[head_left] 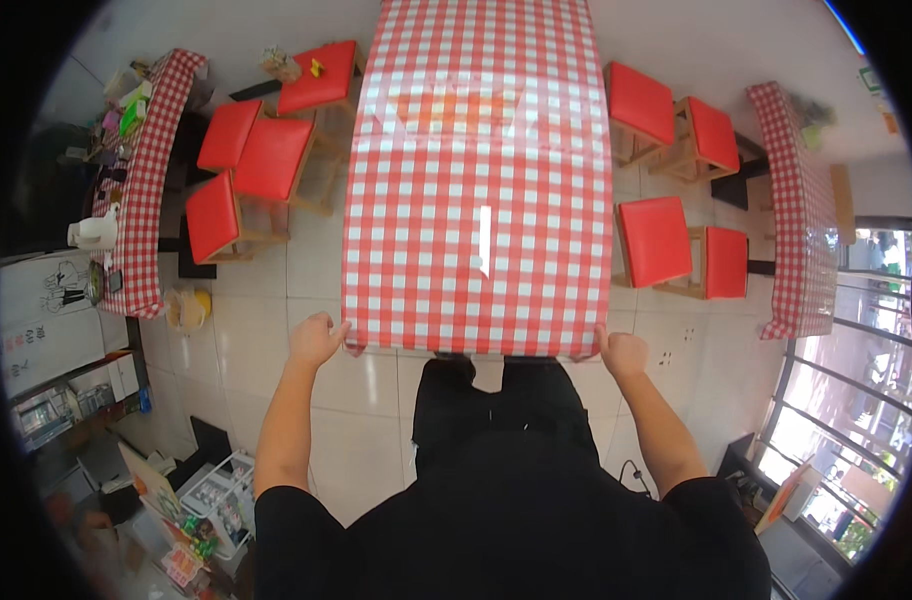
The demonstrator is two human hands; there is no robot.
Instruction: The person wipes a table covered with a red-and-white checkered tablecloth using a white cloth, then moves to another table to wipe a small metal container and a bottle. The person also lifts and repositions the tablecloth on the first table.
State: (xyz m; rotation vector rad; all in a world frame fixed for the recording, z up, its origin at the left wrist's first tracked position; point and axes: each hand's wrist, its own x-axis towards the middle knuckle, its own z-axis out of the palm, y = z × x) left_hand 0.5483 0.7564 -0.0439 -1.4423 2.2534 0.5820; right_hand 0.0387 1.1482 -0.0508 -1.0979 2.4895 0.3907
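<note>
A red-and-white checked tablecloth (476, 250) covers the long table in front of me and reflects the light. At its near left corner, my left hand (318, 339) is closed with the thumb against the cloth's edge. My right hand (625, 354) is curled in the same way at the near right corner, thumb on the edge. Both hands seem to pinch the cloth, though the fingertips are partly hidden behind it. The near edge hangs just above my dark trousers, between the two hands.
Red-seated stools (274, 158) stand left of the table, and more red stools (656, 240) on its right. A cluttered checked side table (146, 200) lines the left wall; another checked table (798, 210) is by the right windows. A yellow-and-white bucket (188, 311) sits on the tiled floor.
</note>
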